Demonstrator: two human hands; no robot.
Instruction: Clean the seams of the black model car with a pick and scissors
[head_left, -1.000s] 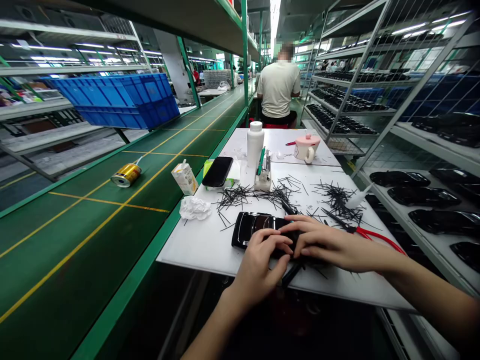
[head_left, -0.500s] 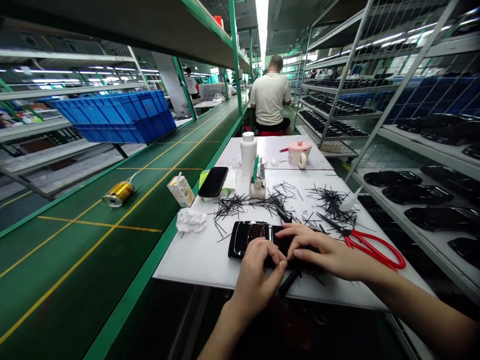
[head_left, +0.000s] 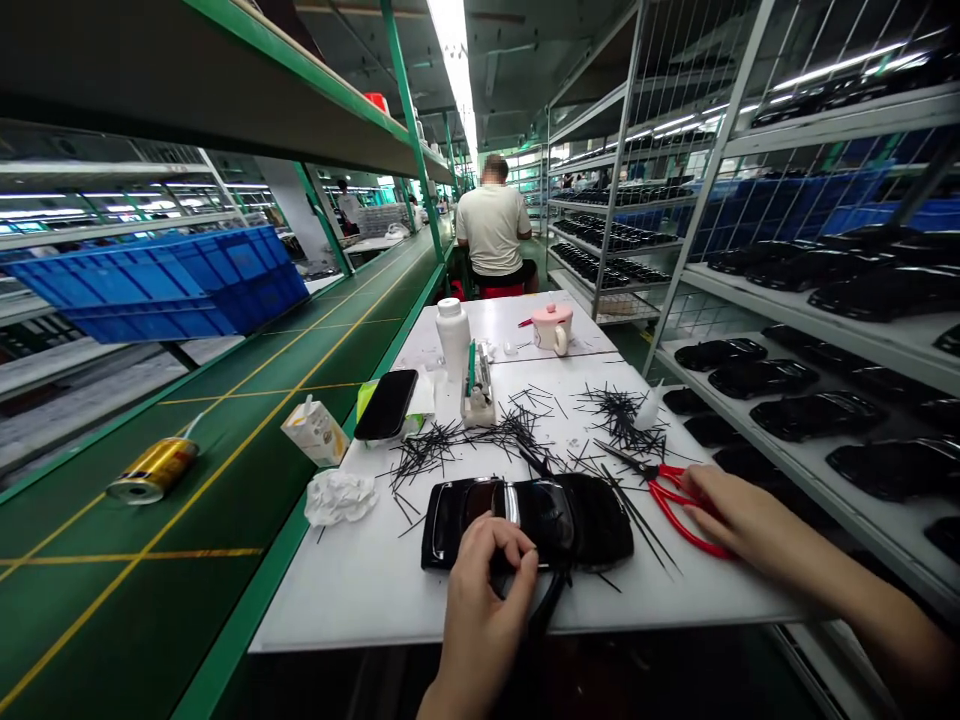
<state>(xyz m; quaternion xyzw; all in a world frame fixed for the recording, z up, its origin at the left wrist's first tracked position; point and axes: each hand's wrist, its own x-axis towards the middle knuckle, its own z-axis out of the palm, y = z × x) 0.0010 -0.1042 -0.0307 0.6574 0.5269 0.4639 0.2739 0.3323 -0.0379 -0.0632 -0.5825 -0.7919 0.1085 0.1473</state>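
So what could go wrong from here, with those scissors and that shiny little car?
The right hand is at the handles of the red-handled scissors; their blades lie by loose black strips, so lifting them could scatter some.

The left hand is close over the glossy black car, so a careless blade might scratch it or nick the fingers.

The gold can lies sideways on the green belt and might roll.

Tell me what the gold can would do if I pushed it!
The gold can would probably roll, because it's round and lying on its side on the green belt. The pale straw poking out might make it wobble. It looks like thin metal, so it may be light, unless there's drink inside, which I can't see.
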